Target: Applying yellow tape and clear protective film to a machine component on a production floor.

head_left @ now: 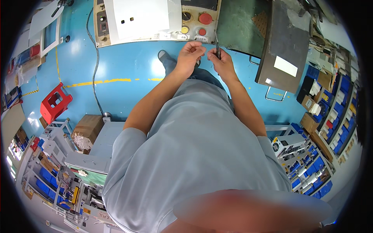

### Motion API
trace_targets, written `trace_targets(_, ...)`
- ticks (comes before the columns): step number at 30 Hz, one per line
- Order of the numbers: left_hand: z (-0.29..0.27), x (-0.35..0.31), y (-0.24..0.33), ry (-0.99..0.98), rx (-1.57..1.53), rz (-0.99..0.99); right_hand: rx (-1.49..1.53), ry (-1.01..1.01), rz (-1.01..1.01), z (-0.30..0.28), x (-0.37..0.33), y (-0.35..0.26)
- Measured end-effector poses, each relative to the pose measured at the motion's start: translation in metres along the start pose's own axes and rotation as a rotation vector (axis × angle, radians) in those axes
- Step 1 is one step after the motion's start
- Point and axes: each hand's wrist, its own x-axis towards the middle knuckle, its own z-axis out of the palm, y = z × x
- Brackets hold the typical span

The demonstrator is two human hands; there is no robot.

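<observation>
In front of me, near the lower edge of a beige control panel (192, 8), both my hands are held up close to each other. My left hand (189, 58) is closed, thumb against bent fingers; what they pinch, if anything, is too small to make out. A slim dark metal tool (218, 49) points up from my right hand (224, 66), whose fingers are wrapped round it; its exact kind does not show. The panel has red buttons (205, 18), a yellow button (185, 30) and a black knob (186, 16). White sheets (143, 19) cover its left part.
Right of the panel are a green worktop (241, 27) and a dark cabinet door (283, 50) with metal handles. A red stool (56, 104) and a black cable (94, 73) are on the blue floor at left. Shelves with blue bins (338, 112) line the right.
</observation>
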Motion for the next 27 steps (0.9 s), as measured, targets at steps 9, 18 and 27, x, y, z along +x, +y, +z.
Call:
trace_targets(9,0.022,0.022,0.003,0.191,1.261,0.939,0.116,0.203,-0.064,0.014,0.018,0.027)
trace_targets(18,0.015,0.032,0.005,0.126,1.762,1.277,0.178,0.264,0.017,0.018,0.015,0.041)
trace_targets(27,-0.010,0.000,0.016,0.225,1.447,1.201,0.174,0.161,-0.009,0.002,-0.012,0.025)
